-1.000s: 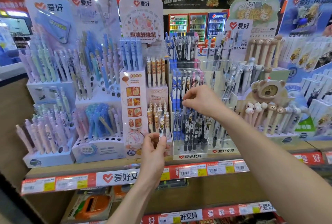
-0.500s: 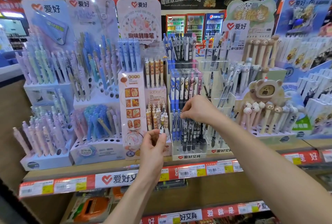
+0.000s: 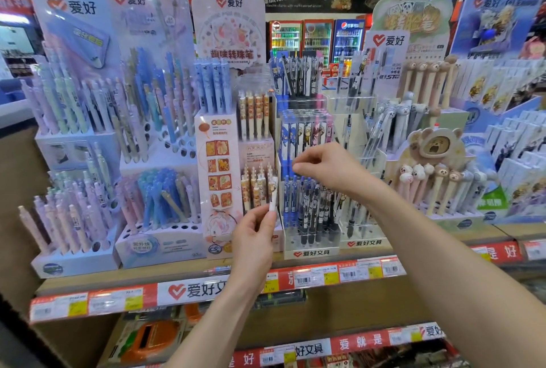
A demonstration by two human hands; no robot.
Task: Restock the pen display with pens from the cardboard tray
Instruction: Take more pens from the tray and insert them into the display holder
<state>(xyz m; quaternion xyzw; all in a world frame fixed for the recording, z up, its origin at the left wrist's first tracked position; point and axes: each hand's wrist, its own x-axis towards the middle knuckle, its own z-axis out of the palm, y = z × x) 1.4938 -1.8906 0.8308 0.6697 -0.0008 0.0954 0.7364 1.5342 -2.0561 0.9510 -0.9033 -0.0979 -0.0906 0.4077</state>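
My left hand [image 3: 254,237] pinches one white patterned pen [image 3: 273,194] by its lower end and holds it upright, just in front of the lower row of cream pens [image 3: 256,190] in the tall pink display [image 3: 218,178]. My right hand [image 3: 328,166] hovers with thumb and fingertips pinched together over the top ends of the blue and black pens [image 3: 307,208] in the clear acrylic stand [image 3: 310,252]. Whether those fingers hold a pen top is hidden. No cardboard tray is in view.
Pastel pen stands [image 3: 74,261] fill the shelf's left side and a bear-topped pen display [image 3: 437,166] its right. A price-tag rail [image 3: 195,291] runs along the shelf's front edge. More stock lies on the lower shelf [image 3: 153,335].
My right hand dipped toward the blue and black pens, then rose slightly and shifted left. My left hand has kept the white pen in almost the same place.
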